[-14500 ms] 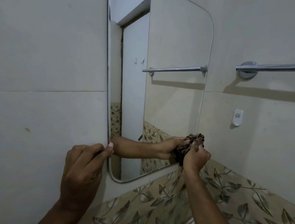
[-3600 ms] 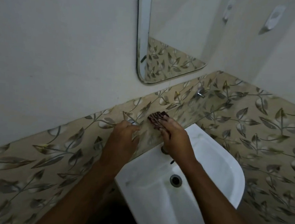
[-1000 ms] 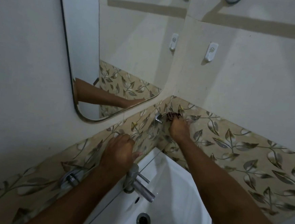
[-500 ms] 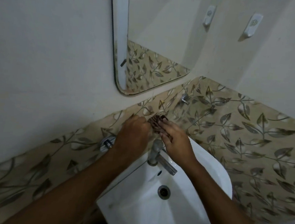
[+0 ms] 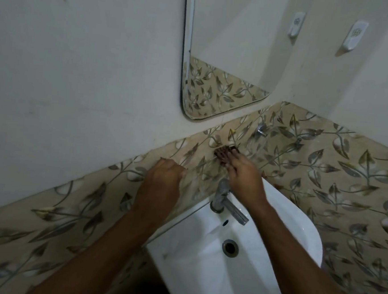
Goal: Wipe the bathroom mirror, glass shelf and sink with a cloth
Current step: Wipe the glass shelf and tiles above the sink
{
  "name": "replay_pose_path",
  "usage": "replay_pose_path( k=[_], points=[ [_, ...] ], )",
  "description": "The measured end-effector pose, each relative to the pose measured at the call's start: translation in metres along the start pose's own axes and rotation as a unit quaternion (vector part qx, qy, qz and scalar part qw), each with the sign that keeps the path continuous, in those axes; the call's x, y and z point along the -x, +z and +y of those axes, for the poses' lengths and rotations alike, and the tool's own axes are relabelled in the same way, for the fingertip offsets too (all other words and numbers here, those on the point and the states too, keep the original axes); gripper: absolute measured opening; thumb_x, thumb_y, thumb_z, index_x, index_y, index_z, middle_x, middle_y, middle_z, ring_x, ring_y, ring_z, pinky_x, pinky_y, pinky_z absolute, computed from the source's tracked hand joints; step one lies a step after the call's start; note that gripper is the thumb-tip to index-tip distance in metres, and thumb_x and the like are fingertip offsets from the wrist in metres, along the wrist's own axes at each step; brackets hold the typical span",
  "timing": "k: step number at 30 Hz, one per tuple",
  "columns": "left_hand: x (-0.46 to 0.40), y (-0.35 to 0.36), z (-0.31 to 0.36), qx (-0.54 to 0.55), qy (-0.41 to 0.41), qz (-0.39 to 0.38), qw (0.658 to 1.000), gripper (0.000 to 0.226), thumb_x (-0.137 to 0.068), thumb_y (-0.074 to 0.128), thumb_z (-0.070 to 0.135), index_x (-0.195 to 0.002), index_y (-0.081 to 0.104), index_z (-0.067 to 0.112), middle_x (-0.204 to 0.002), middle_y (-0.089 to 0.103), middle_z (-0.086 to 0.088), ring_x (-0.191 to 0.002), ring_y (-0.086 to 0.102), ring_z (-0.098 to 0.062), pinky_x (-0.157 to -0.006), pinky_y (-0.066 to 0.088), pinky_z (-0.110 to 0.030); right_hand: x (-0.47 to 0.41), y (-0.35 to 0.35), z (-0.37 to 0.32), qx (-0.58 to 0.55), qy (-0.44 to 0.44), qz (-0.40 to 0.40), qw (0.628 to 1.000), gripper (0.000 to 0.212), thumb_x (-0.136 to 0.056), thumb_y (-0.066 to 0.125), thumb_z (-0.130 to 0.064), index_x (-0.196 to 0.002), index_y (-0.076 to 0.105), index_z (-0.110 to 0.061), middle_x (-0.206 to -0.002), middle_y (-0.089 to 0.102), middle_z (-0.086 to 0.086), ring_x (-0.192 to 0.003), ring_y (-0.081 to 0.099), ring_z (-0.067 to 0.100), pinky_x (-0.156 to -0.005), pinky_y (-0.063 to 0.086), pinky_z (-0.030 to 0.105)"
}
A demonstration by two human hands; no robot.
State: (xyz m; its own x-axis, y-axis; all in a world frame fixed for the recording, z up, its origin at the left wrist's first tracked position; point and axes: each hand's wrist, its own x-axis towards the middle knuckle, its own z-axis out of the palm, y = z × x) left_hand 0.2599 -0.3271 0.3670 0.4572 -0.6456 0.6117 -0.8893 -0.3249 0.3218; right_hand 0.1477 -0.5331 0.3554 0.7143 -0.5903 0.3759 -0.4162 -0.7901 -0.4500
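A dark brown patterned cloth (image 5: 223, 150) lies on the clear glass shelf (image 5: 202, 170), which runs along the leaf-patterned tile band above the sink. My right hand (image 5: 244, 176) presses the cloth down with straight fingers, just behind the tap. To its left, my left hand (image 5: 162, 183) rests on the shelf with its fingers loosely curled and holds nothing. The white sink (image 5: 275, 223) is below both hands. The mirror (image 5: 231, 45) hangs on the wall above, and its lower rounded edge is in view.
A chrome tap (image 5: 223, 200) stands at the sink's back rim, under my right wrist. A metal shelf bracket (image 5: 260, 129) sticks out of the tiles near the corner. A white wall hook (image 5: 356, 36) is mounted on the right wall. The drain (image 5: 230, 247) sits mid-basin.
My right hand pulled the cloth back from the far corner bracket along the shelf towards the tap. My left hand has slid a little further left. The view dropped and shifted.
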Motion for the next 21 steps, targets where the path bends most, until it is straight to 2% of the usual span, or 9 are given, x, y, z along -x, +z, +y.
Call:
replay_pose_path(
  k=[3, 5, 9, 11, 13, 16, 18, 21],
  points=[
    [0.004, -0.003, 0.003, -0.017, -0.010, -0.010, 1.000, 0.017, -0.082, 0.057, -0.005, -0.079, 0.069, 0.007, -0.077, 0.061, -0.008, -0.078, 0.054, -0.025, -0.070, 0.046, -0.037, 0.039, 0.013, -0.049, -0.003, -0.035, -0.017, 0.999, 0.043, -0.096, 0.056, -0.017, -0.139, 0.055, -0.012, -0.148, 0.049, 0.008, -0.136, 0.045, 0.027, -0.114, 0.034, 0.038],
    [0.008, -0.010, 0.005, -0.050, -0.038, -0.027, 0.998, 0.016, -0.079, 0.062, -0.003, -0.079, 0.071, 0.010, -0.078, 0.064, -0.008, -0.079, 0.056, -0.025, -0.071, 0.049, -0.036, 0.061, 0.020, -0.076, -0.011, -0.073, -0.028, 0.997, 0.043, -0.097, 0.055, -0.018, -0.139, 0.055, -0.014, -0.147, 0.051, 0.007, -0.136, 0.046, 0.024, -0.113, 0.034, 0.037],
    [0.023, -0.032, 0.000, -0.058, -0.081, -0.023, 0.995, 0.010, -0.078, 0.069, 0.003, -0.075, 0.072, 0.012, -0.072, 0.062, -0.008, -0.071, 0.056, -0.025, -0.062, 0.044, -0.031, 0.086, 0.019, -0.083, -0.096, -0.167, -0.073, 0.979, 0.040, -0.099, 0.049, -0.026, -0.136, 0.059, -0.016, -0.142, 0.056, 0.004, -0.131, 0.051, 0.020, -0.111, 0.041, 0.034],
    [0.033, -0.043, -0.008, -0.057, -0.087, -0.018, 0.994, 0.010, -0.084, 0.066, 0.006, -0.078, 0.072, 0.012, -0.073, 0.062, -0.008, -0.071, 0.054, -0.025, -0.063, 0.045, -0.032, 0.080, 0.015, -0.070, -0.123, -0.163, -0.084, 0.975, 0.038, -0.096, 0.057, -0.019, -0.134, 0.061, -0.017, -0.141, 0.057, 0.003, -0.130, 0.052, 0.018, -0.111, 0.040, 0.031],
    [0.043, -0.054, -0.013, -0.048, -0.101, -0.014, 0.994, 0.014, -0.087, 0.065, 0.008, -0.074, 0.069, 0.010, -0.072, 0.062, -0.008, -0.070, 0.054, -0.024, -0.065, 0.047, -0.036, 0.069, 0.016, -0.061, -0.105, -0.122, -0.058, 0.985, 0.040, -0.095, 0.056, -0.019, -0.135, 0.060, -0.017, -0.143, 0.055, 0.002, -0.132, 0.050, 0.017, -0.112, 0.036, 0.027],
    [0.057, -0.068, -0.012, -0.074, -0.128, 0.009, 0.989, 0.017, -0.086, 0.064, 0.002, -0.071, 0.067, 0.010, -0.070, 0.060, -0.007, -0.068, 0.053, -0.024, -0.065, 0.046, -0.035, 0.065, 0.026, -0.072, -0.044, -0.076, -0.027, 0.996, 0.044, -0.094, 0.052, -0.024, -0.137, 0.057, -0.012, -0.145, 0.052, 0.008, -0.133, 0.049, 0.025, -0.111, 0.040, 0.041],
    [0.065, -0.074, -0.012, -0.076, -0.141, 0.015, 0.987, 0.019, -0.090, 0.060, 0.004, -0.073, 0.066, 0.011, -0.073, 0.060, -0.006, -0.071, 0.052, -0.023, -0.069, 0.044, -0.036, 0.077, 0.034, -0.092, -0.003, -0.080, -0.018, 0.997, 0.045, -0.093, 0.058, -0.017, -0.136, 0.056, -0.007, -0.143, 0.053, 0.014, -0.131, 0.049, 0.032, -0.110, 0.041, 0.045],
    [0.075, -0.083, -0.012, -0.053, -0.158, 0.045, 0.985, 0.014, -0.094, 0.057, 0.009, -0.092, 0.070, 0.010, -0.086, 0.065, -0.003, -0.079, 0.054, -0.014, -0.073, 0.034, -0.016, 0.103, 0.043, -0.128, 0.028, -0.094, -0.001, 0.995, 0.047, -0.086, 0.064, -0.009, -0.132, 0.059, -0.005, -0.136, 0.059, 0.016, -0.126, 0.055, 0.034, -0.106, 0.046, 0.046]
  ],
)
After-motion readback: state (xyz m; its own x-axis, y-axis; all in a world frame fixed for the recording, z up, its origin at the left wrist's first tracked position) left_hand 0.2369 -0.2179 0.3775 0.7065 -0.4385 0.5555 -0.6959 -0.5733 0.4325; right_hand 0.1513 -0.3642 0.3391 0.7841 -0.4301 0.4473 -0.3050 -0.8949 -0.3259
